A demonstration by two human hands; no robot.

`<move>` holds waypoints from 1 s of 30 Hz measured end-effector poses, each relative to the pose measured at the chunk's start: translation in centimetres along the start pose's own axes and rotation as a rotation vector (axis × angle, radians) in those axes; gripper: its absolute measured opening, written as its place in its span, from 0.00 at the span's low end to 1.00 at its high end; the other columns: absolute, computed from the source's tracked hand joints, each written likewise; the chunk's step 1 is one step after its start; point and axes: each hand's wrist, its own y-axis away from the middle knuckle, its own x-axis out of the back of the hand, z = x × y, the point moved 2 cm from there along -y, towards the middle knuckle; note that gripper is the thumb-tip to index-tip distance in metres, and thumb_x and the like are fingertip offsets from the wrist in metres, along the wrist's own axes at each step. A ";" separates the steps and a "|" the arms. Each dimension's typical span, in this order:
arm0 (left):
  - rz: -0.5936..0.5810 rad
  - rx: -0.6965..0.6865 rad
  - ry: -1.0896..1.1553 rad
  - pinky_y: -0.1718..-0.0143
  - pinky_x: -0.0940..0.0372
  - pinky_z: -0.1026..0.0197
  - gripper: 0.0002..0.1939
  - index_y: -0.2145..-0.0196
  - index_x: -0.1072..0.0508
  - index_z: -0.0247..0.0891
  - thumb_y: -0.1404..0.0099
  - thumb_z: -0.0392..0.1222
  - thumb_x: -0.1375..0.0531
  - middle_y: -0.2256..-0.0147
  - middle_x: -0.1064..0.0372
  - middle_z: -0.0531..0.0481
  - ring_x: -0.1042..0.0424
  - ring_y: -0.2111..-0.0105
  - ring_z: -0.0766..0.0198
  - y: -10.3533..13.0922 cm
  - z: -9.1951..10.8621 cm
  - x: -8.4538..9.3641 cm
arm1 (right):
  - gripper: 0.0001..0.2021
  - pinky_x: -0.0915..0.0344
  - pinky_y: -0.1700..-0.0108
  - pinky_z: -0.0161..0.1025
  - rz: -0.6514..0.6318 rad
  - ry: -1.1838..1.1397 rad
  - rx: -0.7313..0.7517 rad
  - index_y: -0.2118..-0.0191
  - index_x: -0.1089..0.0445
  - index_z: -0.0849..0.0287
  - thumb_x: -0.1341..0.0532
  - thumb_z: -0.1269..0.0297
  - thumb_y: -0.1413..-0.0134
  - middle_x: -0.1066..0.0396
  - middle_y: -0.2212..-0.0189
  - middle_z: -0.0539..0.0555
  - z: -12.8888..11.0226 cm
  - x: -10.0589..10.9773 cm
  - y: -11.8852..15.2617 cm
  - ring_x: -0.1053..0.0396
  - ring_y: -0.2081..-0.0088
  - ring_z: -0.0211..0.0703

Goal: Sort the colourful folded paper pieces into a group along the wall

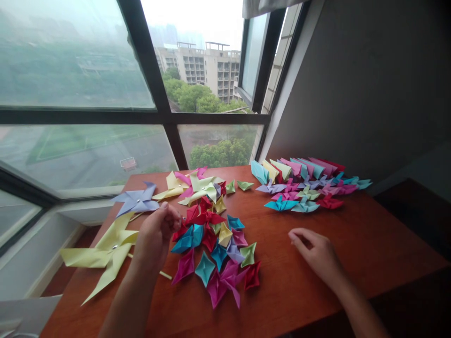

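My left hand (164, 227) is closed, its fingers curled together, over the left side of a pile of folded paper pieces; what it holds, if anything, is hidden. Close to it lie a blue paper piece (188, 238) and a red one (207, 218). To its left is a large yellow pinwheel (113, 249), with a lavender pinwheel (137, 201) behind. My right hand (310, 244) hovers over the table's right half, thumb and fingers pinched together, with nothing visible between them. Beyond it, colourful folded papers stand in rows, with a cyan bird-like piece (281, 204) in front.
The reddish-brown table (275, 300) stands against a window with dark frames (169, 117). Cream and pink pinwheels (202, 185) lie near its back edge. A grey wall (352, 94) rises at the right. One window pane (253, 56) is tilted open.
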 end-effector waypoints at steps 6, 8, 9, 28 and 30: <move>-0.038 0.076 -0.069 0.79 0.44 0.68 0.20 0.79 0.26 0.36 0.38 0.53 0.37 0.82 0.35 0.52 0.40 0.80 0.67 0.6 -0.5 -1.4 | 0.11 0.34 0.67 0.35 -0.420 -0.111 0.098 0.57 0.24 0.57 0.39 0.59 0.39 0.22 0.66 0.53 -7.6 -2.9 1.8 0.27 0.68 0.41; -0.037 0.094 -0.102 0.80 0.46 0.67 0.20 0.79 0.25 0.35 0.40 0.54 0.36 0.83 0.35 0.52 0.40 0.80 0.68 0.9 -0.5 -1.8 | 0.09 0.36 0.68 0.34 -0.460 -0.120 0.111 0.58 0.24 0.57 0.38 0.61 0.40 0.24 0.70 0.51 -9.2 -3.4 2.1 0.29 0.71 0.39; -0.038 0.095 -0.113 0.80 0.46 0.67 0.19 0.79 0.25 0.35 0.41 0.54 0.35 0.82 0.35 0.51 0.40 0.80 0.67 0.9 -0.5 -1.9 | 0.08 0.37 0.68 0.33 -0.473 -0.120 0.116 0.59 0.24 0.57 0.38 0.62 0.40 0.25 0.71 0.50 -9.8 -3.7 2.2 0.30 0.71 0.39; -0.092 0.071 -0.148 0.78 0.44 0.65 0.19 0.78 0.23 0.35 0.39 0.54 0.36 0.81 0.33 0.50 0.39 0.79 0.65 1.5 -1.1 -2.7 | 0.07 0.34 0.58 0.37 -0.470 -0.137 0.264 0.62 0.26 0.55 0.42 0.69 0.37 0.22 0.65 0.51 -12.2 -5.3 3.1 0.26 0.62 0.43; -0.087 0.070 -0.141 0.78 0.44 0.65 0.19 0.78 0.24 0.35 0.40 0.54 0.36 0.82 0.34 0.50 0.39 0.79 0.66 1.5 -1.1 -2.7 | 0.08 0.34 0.57 0.37 -0.457 -0.224 0.301 0.60 0.25 0.55 0.42 0.69 0.38 0.22 0.64 0.52 -12.6 -5.1 3.1 0.26 0.62 0.42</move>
